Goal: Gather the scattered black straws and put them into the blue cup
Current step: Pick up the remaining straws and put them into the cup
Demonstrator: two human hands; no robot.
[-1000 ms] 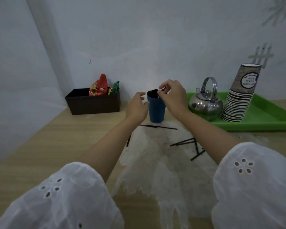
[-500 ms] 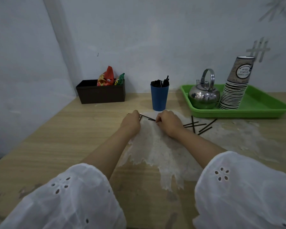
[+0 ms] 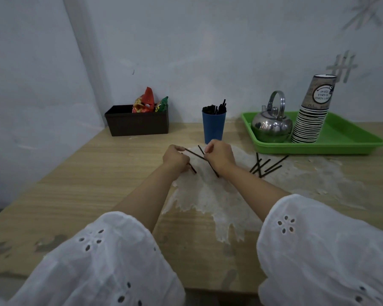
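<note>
The left hand and the right hand, up at the tall blue plastic cup a second ago, have come down over the pale wooden desk. Each now pinches thin black plastic straws just in front of that cup, the sticks crossing between them. The cup stands upright, already holding many straws. A loose cluster of black straws lies near the green plastic tray, so another trip seems needed.
</note>
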